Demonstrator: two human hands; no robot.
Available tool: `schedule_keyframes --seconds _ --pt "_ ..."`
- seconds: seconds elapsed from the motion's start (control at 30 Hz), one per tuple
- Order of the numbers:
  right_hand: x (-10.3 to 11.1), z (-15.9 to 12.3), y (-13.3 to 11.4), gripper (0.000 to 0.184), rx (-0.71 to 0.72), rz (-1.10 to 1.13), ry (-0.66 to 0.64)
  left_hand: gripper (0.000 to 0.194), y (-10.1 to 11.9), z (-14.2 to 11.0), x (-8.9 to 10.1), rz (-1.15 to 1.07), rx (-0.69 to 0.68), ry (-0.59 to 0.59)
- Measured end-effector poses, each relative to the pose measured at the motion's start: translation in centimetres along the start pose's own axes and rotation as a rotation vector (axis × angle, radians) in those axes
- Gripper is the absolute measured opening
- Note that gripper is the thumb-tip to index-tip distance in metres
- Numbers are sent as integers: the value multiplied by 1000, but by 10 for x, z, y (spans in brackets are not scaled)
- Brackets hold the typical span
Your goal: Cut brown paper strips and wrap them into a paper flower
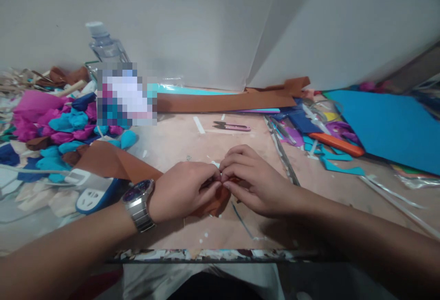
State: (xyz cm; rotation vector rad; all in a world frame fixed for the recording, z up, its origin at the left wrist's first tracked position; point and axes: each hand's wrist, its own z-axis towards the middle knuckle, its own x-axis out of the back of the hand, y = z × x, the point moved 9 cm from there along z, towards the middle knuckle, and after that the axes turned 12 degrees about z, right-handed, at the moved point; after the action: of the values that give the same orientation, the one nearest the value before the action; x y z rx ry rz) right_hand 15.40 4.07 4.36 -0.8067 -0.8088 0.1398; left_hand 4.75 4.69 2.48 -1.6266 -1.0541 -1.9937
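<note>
Both hands meet at the middle of the table over a brown foam strip (113, 162). My left hand (182, 190), with a metal watch on its wrist, pinches a folded bit of the strip. My right hand (250, 180) pinches the same folded piece (215, 206) from the other side, fingertips touching those of the left. The rest of the strip trails off to the left across the table.
A heap of pink, teal and blue foam pieces (62, 125) lies at the left beside a water bottle (106, 45) and a white power strip (89, 199). Pink thread snips (232, 126), a long brown strip (223, 102), an orange cutter (335, 144) and a blue sheet (388, 125) lie farther back and right.
</note>
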Motion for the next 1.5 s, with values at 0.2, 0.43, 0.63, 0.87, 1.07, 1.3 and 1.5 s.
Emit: schedule_keyframes --seconds 0.2,0.43,0.63,0.87,1.07,1.3,1.5 --pt "-2 1 -2 15 -19 30 -43 22 8 -2 -8 182 -89 4" --pt "0 0 1 14 -47 90 -8 29 7 -3 -7 214 -107 11" --pt "-3 0 2 15 -50 115 -31 22 6 -2 -7 106 -95 -2" --pt "-1 -2 7 16 -95 194 -40 20 6 -1 -1 -131 -51 -47" --pt "-1 -1 4 13 -79 220 -47 20 4 -1 0 -297 -13 -115" --pt "-19 -8 28 12 -399 672 -132 22 5 -3 -12 -669 42 -290" --pt "-30 -18 41 14 -589 829 -173 25 7 -5 -20 -814 36 -385"
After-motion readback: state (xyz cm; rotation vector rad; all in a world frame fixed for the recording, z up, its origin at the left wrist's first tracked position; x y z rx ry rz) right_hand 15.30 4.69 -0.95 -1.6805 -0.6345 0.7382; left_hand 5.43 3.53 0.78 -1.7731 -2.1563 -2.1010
